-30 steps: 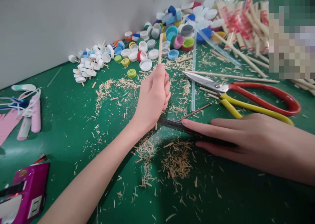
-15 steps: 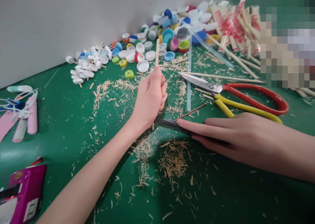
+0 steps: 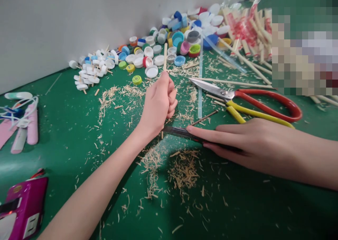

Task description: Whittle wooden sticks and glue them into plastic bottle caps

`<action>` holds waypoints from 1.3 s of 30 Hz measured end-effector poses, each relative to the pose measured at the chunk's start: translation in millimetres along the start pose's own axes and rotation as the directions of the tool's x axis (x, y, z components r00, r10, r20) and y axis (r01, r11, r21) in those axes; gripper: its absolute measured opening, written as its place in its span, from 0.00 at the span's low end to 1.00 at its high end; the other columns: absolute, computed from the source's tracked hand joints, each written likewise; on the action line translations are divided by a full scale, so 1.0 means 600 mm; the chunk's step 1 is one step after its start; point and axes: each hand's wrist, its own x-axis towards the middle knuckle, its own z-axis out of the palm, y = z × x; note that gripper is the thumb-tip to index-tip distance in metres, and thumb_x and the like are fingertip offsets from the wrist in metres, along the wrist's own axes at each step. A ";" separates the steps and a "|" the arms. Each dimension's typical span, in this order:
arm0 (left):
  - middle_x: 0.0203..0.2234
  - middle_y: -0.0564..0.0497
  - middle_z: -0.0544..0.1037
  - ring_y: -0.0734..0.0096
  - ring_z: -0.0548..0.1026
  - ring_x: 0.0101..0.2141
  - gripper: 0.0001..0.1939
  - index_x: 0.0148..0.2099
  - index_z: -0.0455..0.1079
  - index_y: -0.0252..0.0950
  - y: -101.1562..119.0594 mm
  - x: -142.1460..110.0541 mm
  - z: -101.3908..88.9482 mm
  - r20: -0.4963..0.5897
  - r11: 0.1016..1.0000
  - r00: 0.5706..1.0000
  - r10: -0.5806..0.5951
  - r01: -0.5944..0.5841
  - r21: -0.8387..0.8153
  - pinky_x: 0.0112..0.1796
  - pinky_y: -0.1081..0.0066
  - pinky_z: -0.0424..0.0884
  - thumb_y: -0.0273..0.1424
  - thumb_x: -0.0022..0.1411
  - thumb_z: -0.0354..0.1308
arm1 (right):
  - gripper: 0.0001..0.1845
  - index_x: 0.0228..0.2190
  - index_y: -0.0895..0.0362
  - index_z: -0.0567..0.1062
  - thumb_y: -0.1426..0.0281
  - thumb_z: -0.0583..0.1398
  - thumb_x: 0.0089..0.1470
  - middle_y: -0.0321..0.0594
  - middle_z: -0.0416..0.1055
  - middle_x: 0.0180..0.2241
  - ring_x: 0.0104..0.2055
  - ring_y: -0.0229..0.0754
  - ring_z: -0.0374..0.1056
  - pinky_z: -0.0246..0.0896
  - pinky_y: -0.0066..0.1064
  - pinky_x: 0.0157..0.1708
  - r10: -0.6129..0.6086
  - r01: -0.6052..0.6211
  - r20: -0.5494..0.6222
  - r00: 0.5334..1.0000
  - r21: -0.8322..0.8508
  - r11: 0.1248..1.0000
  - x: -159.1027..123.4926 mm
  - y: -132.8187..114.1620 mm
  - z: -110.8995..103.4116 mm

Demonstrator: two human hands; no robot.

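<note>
Shavings [image 3: 183,171] lie lower centre on the worktop [image 3: 237,212]. At centre right, the right hand [image 3: 250,139] grips a dark blade [image 3: 175,130], its tip beside the lower end of a wooden stick [image 3: 165,57]. Mid-frame, the left hand [image 3: 160,97] clenches this stick, its top jutting toward bottle caps [image 3: 178,39], upper centre.

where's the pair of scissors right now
In the head view, the scissors lie right of centre on the green table, pointing left, just beyond the right hand.

two hands [image 3: 158,101], one knife [image 3: 176,131], one held stick [image 3: 165,57], one pair of scissors [image 3: 229,94], two clear strips [image 3: 200,92], dozens of bottle caps [image 3: 151,71]
</note>
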 end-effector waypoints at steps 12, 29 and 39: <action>0.12 0.63 0.47 0.86 0.45 0.12 0.26 0.24 0.48 0.38 -0.001 0.002 0.001 0.000 1.000 1.000 -0.008 0.008 0.010 0.14 0.79 0.41 0.51 0.63 0.50 | 0.26 0.65 0.48 0.51 0.66 0.45 0.67 0.28 0.67 0.24 0.18 0.36 0.54 0.44 0.32 0.21 -0.062 0.063 0.022 0.998 -0.054 0.997 -0.005 0.005 0.002; 0.12 0.62 0.47 0.84 0.44 0.13 0.26 0.24 0.47 0.39 -0.005 0.002 -0.001 -0.032 0.998 0.999 0.032 -0.031 0.049 0.14 0.76 0.42 0.52 0.61 0.51 | 0.29 0.66 0.48 0.48 0.65 0.46 0.67 0.30 0.67 0.24 0.18 0.34 0.54 0.38 0.32 0.21 -0.063 0.066 0.063 0.996 -0.045 0.997 -0.007 0.011 0.006; 0.14 0.61 0.47 0.84 0.45 0.13 0.27 0.24 0.48 0.39 -0.003 -0.003 0.001 -0.009 0.995 0.998 0.063 -0.062 0.079 0.14 0.76 0.42 0.54 0.60 0.51 | 0.27 0.65 0.46 0.51 0.65 0.45 0.67 0.30 0.68 0.25 0.17 0.33 0.54 0.41 0.32 0.20 -0.080 0.084 0.087 0.993 -0.045 0.995 -0.004 0.003 0.003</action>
